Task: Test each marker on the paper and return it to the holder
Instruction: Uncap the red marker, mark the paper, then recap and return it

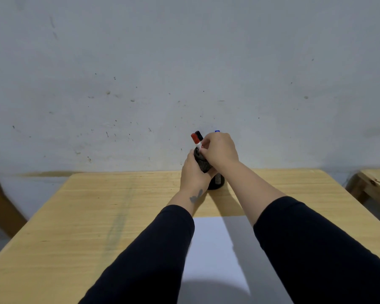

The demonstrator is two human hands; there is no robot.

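A black mesh holder (203,164) stands tilted at the table's far edge, and my left hand (192,173) is wrapped around its side. A red-capped marker (195,140) and a black-capped marker (199,134) stick out of its top. My right hand (219,150) is closed over the holder's mouth, with a blue marker (217,131) tip showing just above its knuckles. Its fingers pinch at the markers; which one they grip is hidden. A white sheet of paper (215,249) lies on the table between my forearms.
The light wooden table (97,216) ends at a grey wall right behind the holder. Another wooden table's corner (375,185) shows at the right. A brown wooden piece (0,207) leans at the left.
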